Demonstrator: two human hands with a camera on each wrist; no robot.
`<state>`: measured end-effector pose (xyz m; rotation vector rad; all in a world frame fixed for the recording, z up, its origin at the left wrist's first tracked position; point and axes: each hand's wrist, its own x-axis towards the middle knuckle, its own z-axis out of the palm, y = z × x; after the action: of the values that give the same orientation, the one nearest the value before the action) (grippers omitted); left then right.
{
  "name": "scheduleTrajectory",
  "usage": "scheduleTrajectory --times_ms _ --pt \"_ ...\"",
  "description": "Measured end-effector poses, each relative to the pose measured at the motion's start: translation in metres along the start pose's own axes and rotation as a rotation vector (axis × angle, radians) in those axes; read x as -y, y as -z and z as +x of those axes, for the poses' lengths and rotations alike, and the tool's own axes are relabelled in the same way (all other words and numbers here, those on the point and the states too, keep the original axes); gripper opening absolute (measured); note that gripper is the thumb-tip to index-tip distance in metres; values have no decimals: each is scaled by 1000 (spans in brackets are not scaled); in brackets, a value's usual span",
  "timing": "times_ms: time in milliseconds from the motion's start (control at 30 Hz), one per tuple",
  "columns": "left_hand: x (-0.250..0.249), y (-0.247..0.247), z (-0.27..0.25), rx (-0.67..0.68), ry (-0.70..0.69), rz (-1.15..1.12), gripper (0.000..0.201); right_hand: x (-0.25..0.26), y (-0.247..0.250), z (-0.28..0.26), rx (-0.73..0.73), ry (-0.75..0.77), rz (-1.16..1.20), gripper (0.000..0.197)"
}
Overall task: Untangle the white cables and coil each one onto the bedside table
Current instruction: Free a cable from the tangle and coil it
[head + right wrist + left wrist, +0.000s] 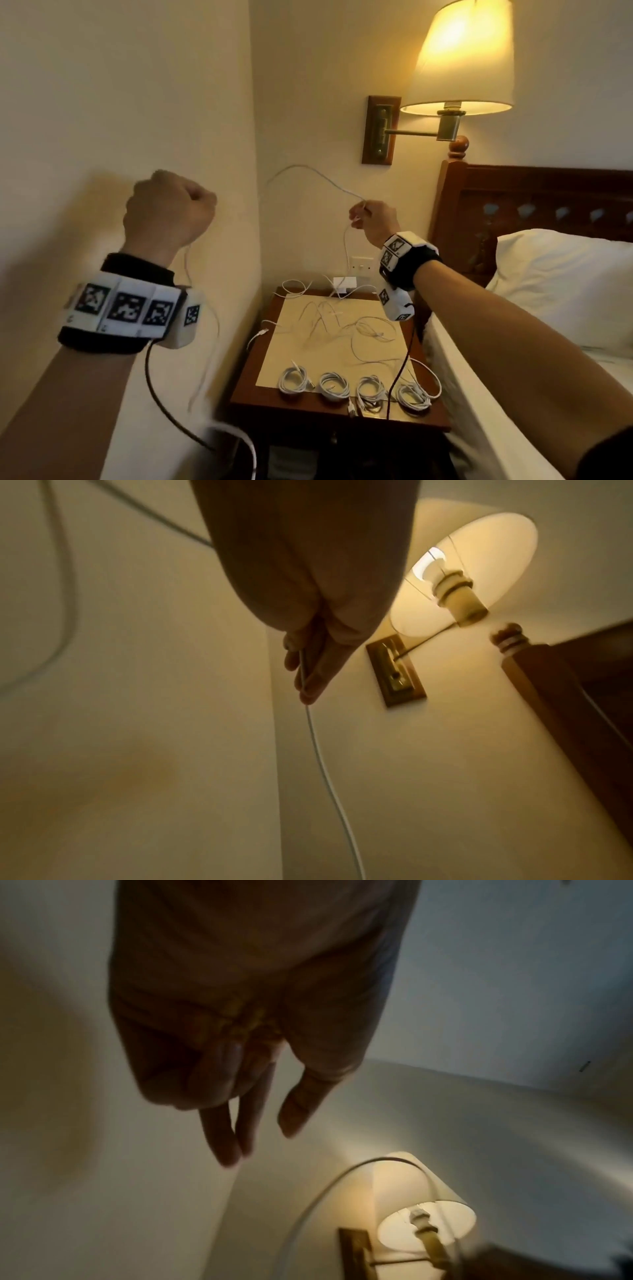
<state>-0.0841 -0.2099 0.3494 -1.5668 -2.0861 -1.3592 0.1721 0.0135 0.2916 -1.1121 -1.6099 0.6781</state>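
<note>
- White cable (pixel 310 171), a single one, is held up in the air above the bedside table (pixel 339 409), arching between both raised hands.
- Right hand (pixel 373 221) has its grip closed on it: thumb and fingers (pixel 316 680) pinch the strand, which drops from there toward the back of the table.
- Left hand (pixel 169 209) looks like a fist from above, with a blurred length trailing below it. Its wrist view shows two fingers (pixel 222 1134) hanging straight and no cord plainly inside, so I cannot tell whether that grip holds anything.
- Four finished coils (pixel 356 389) lie in a row along the table's front edge, the rightmost looser than the rest.
- Behind them, mid-table, a loose tangle (pixel 342 323) of white cables is not yet sorted, and a white adapter (pixel 345 285) sits at the back edge.
- My read: this is the pulling-free step for a fifth cable, with the job somewhat past halfway.
- Next it seems to want drawing clear of the tangle without dragging the neighbours, then winding into loops and setting down beside the front row.
</note>
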Motion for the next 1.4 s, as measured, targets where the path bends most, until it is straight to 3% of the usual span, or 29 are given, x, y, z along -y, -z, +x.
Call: scheduleTrajectory --times_ms 67,133,167,233,333,400,467,567,800,967,1100,1167,1267,1400 --pt "-1 -19 -8 -32 -9 -39 26 22 8 -2 48 158 -36 22" --pt "-20 -38 -12 -95 -120 -199 33 38 10 -9 98 343 -176 22" --pt "-33 -46 -15 -61 -174 -252 36 44 9 -14 130 428 -258 22" --pt "-55 -65 -18 175 -217 -271 46 51 5 -26 181 545 -358 21" --pt "-71 -95 -24 603 -132 -261 45 50 1 -37 185 589 -333 21" --pt "-68 -116 -30 708 -98 -335 35 44 -1 -40 178 549 -308 21" --pt "-62 -131 -34 640 -86 -404 27 32 -3 -41 183 485 -280 21" --pt "-58 -133 -31 383 -73 -498 29 3 -12 -45 207 359 -209 21" --pt "-61 -87 -4 -1 -172 -651 33 -81 -49 -69 322 83 -151 23" --pt "-55 -46 6 -171 -272 -898 30 -146 -67 -72 348 -189 -189 18" --pt "-45 -45 7 -252 -395 -880 28 -177 -85 -65 304 -339 -248 16" --pt "-33 -56 10 -269 -279 -811 30 -184 -87 -61 282 -400 -233 18" --pt "-3 -80 8 -201 7 -622 34 -183 -71 -49 258 -362 -226 25" --pt "46 -119 -17 -68 271 -344 34 -161 -39 -42 259 -371 24 37"
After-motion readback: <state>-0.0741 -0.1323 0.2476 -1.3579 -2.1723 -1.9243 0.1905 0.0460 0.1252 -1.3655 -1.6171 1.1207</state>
